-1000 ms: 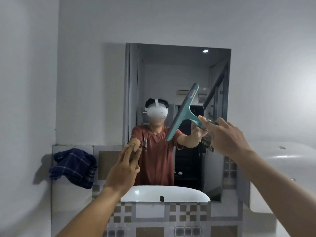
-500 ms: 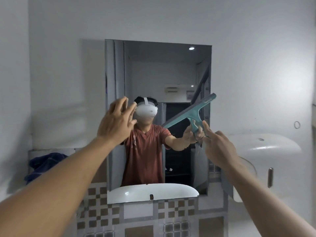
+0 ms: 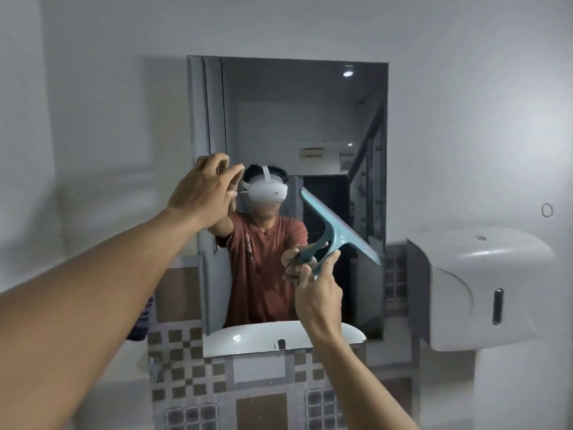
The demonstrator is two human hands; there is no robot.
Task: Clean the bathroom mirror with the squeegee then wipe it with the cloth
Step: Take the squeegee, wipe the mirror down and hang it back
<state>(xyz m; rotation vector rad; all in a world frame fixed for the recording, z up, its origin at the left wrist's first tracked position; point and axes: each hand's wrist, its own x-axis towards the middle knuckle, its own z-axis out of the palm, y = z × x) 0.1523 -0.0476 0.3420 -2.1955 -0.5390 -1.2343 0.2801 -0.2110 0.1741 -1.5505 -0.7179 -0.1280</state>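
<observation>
The rectangular mirror (image 3: 288, 119) hangs on the white wall straight ahead and reflects a person in a red shirt. My right hand (image 3: 317, 293) grips the handle of the teal squeegee (image 3: 338, 231) in front of the mirror's lower right part; its blade slants from upper left to lower right. My left hand (image 3: 206, 187) is raised at the mirror's left side, fingers apart, holding nothing. A sliver of the dark blue checked cloth (image 3: 143, 321) shows at the left, mostly hidden behind my left forearm.
A white paper dispenser (image 3: 483, 287) is mounted on the wall to the right of the mirror. Brown-and-white patterned tiles (image 3: 260, 386) cover the wall below. A white basin shows only as a reflection at the mirror's bottom edge.
My left hand has risen from the mirror's lower left to its middle left. The squeegee has swung lower, its blade now slanting down to the right. The view has shifted right, hiding the cloth.
</observation>
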